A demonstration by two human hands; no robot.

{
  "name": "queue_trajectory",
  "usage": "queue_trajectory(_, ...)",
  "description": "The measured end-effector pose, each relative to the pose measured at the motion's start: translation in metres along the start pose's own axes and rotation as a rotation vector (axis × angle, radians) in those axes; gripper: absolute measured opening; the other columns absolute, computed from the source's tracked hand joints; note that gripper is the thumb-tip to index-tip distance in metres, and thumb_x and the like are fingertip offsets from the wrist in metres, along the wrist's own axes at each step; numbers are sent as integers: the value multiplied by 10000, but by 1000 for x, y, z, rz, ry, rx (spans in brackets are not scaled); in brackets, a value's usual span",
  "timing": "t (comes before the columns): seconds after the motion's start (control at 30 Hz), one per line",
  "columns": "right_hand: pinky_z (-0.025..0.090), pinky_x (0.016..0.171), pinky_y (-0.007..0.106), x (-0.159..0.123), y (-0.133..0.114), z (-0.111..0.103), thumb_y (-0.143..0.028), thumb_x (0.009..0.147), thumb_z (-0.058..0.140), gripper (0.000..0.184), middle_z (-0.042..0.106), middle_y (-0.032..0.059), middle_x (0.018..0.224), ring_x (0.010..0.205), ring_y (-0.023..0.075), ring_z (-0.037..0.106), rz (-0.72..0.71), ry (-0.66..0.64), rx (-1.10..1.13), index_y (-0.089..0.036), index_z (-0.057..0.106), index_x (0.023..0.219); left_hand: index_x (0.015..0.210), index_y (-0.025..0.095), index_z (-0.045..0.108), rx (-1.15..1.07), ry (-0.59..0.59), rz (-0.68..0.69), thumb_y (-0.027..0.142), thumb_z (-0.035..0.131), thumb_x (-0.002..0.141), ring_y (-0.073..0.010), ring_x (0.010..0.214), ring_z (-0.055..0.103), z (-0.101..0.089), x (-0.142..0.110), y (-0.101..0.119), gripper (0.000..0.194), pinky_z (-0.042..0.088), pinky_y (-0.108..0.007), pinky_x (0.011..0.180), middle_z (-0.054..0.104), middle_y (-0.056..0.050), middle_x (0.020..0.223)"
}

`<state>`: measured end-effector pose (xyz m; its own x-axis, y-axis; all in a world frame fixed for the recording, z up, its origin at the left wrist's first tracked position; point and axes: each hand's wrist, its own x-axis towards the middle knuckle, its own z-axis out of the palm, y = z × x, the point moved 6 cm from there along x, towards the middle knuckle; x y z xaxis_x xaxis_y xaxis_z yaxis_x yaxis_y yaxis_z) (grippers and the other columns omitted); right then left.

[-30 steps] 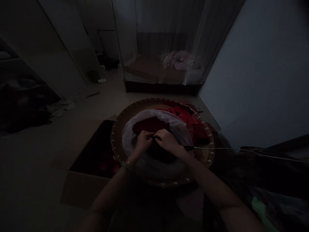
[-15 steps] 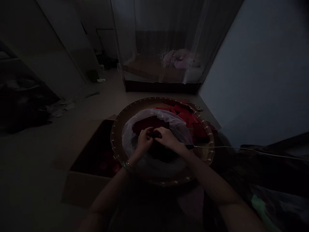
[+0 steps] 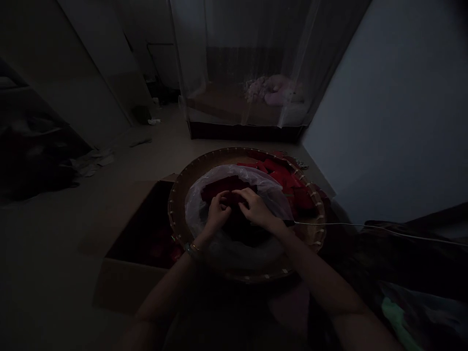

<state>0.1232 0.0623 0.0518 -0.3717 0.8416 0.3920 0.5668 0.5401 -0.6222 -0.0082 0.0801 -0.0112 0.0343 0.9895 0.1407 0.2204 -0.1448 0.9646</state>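
Note:
The scene is very dark. My left hand [image 3: 218, 213] and my right hand [image 3: 255, 208] meet over a translucent plastic bag [image 3: 195, 199] spread open in a round woven tray [image 3: 204, 161]. Fingers of both hands are curled, tips close together at a dark red piece [image 3: 223, 185] inside the bag. Whatever is pinched between them is too dark to make out. Beside my right wrist is the black end of a white cord [image 3: 329, 224]; where it leads under the hand is hidden. Glossy red pieces [image 3: 280, 173] lie in the tray's far right part.
A cardboard box [image 3: 127, 278] with red items stands left of the tray. The cord runs off to the right past dark bundled things [image 3: 395, 248]. Beyond are a curtained bed [image 3: 241, 109], a pale wall [image 3: 380, 107] and clutter [image 3: 91, 161] on the floor.
My right hand's fingers have lifted and straightened slightly, shifting a little away from the left hand's palm. The left hand stays almost where it was.

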Motion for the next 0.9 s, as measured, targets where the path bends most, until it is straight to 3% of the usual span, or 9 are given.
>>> queue_trajectory(0.1, 399, 963, 377, 5, 8, 9, -64, 780, 499, 425, 572, 99, 1181, 1102, 199, 515, -9, -115, -29, -177, 557, 1186, 1168, 192, 526, -16, -1, 5, 24, 500, 598, -24, 567, 463, 1, 0, -1, 596, 403, -156, 562, 531, -12, 938)
queue_trajectory(0.2, 428, 900, 334, 5, 11, 15, -65, 798, 486, 308, 654, 65, 1062, 992, 176, 576, -12, -239, -5, -182, 654, 1028, 1172, 186, 523, -19, 10, -9, 23, 499, 595, -14, 550, 456, 1, 1, -2, 600, 398, -147, 546, 526, -12, 934)
queue_trajectory(0.33, 429, 849, 321, -4, 7, 3, -106, 784, 551, 219, 670, 35, 933, 914, 171, 566, -4, -153, -33, -200, 681, 934, 1159, 178, 526, -40, 40, -67, 26, 492, 592, -4, 519, 446, -3, 2, -6, 587, 384, -139, 509, 517, -14, 932)
queue_trajectory(0.47, 435, 822, 325, -15, 6, 3, -213, 726, 685, 220, 616, 55, 936, 912, 188, 545, -6, -181, -103, -204, 688, 945, 1162, 177, 520, -72, 31, -107, 41, 498, 597, -6, 511, 461, -2, 1, -8, 581, 376, -140, 475, 506, -27, 968)
queue_trajectory(0.63, 444, 752, 271, -9, 15, 4, -173, 794, 618, 126, 621, 41, 856, 793, 145, 586, 99, -136, -72, -182, 702, 888, 1151, 186, 535, -51, -5, -72, 39, 513, 586, -4, 522, 458, 2, 1, -8, 585, 387, -135, 498, 516, -18, 954)
queue_trajectory(0.9, 445, 765, 295, -15, 11, 7, -316, 798, 625, 158, 595, 58, 895, 864, 175, 553, 73, -135, -227, -207, 701, 883, 1150, 186, 542, -88, 17, -72, 68, 534, 613, -17, 537, 468, 3, 1, -5, 550, 408, -157, 532, 529, -26, 955)
